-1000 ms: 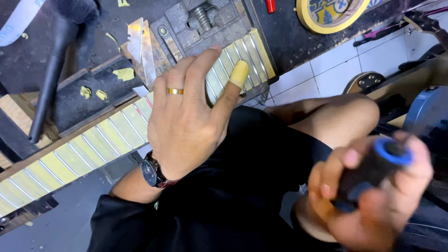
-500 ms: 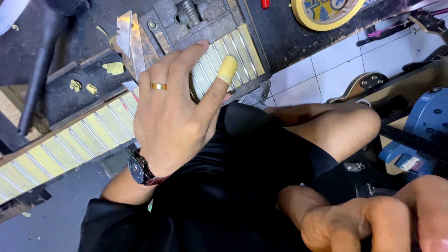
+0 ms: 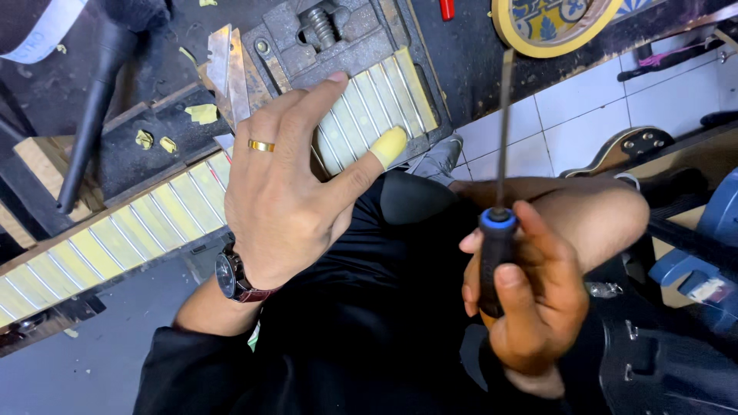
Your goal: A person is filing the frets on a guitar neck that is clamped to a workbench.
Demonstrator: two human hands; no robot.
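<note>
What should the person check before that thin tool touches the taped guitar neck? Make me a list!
1. Left hand steadies the neck: ok, it rests flat on it.
2. Right hand grips the tool firmly: ok, fingers wrap the black handle.
3. Tool tip is near the neck: not ok, the thin shaft points up beside the knee.
4. Neck is clamped in the vise: cannot tell, the hand covers where they meet.
5. Tape covers the wood between frets: ok where visible, yellow strips run along it.
6. Thumb is protected: ok, a yellow cap covers its tip.
</note>
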